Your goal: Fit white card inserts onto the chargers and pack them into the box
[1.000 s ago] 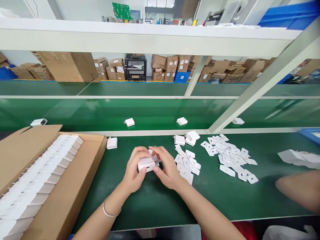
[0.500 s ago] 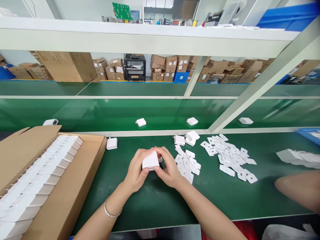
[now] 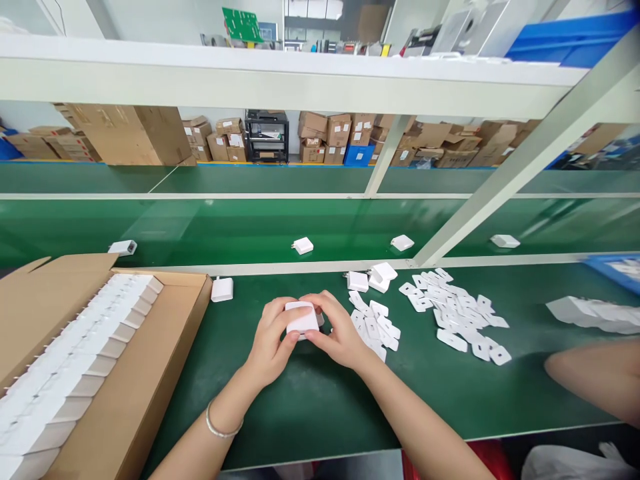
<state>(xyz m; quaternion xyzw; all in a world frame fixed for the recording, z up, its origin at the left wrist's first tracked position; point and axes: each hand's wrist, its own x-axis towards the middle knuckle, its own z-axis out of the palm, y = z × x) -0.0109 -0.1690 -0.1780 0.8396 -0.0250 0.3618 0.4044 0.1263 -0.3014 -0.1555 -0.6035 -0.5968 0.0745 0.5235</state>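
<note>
A white charger (image 3: 302, 321) is held between both hands above the green bench. My left hand (image 3: 273, 335) grips its left side, with a finger lying across the top. On the other side my right hand (image 3: 338, 331) pinches it between thumb and fingers. Part of the charger is hidden by the fingers of both hands. To the right of my right hand lies a pile of thin white cover plates (image 3: 375, 324). Several white chargers (image 3: 383, 273) sit just behind that pile. A single charger (image 3: 222, 289) stands to the left of my hands.
An open cardboard box (image 3: 175, 333) with rows of white chargers takes up the left. Further right is a bigger heap of plates (image 3: 460, 310). Chargers (image 3: 303, 245) lie along a green conveyor belt (image 3: 240, 227) behind a white rail. Another person's arm (image 3: 595, 377) reaches in at right.
Chargers on the belt have shifted to the right. My left finger now lies across the top of the held charger; both hands stay in about the same place.
</note>
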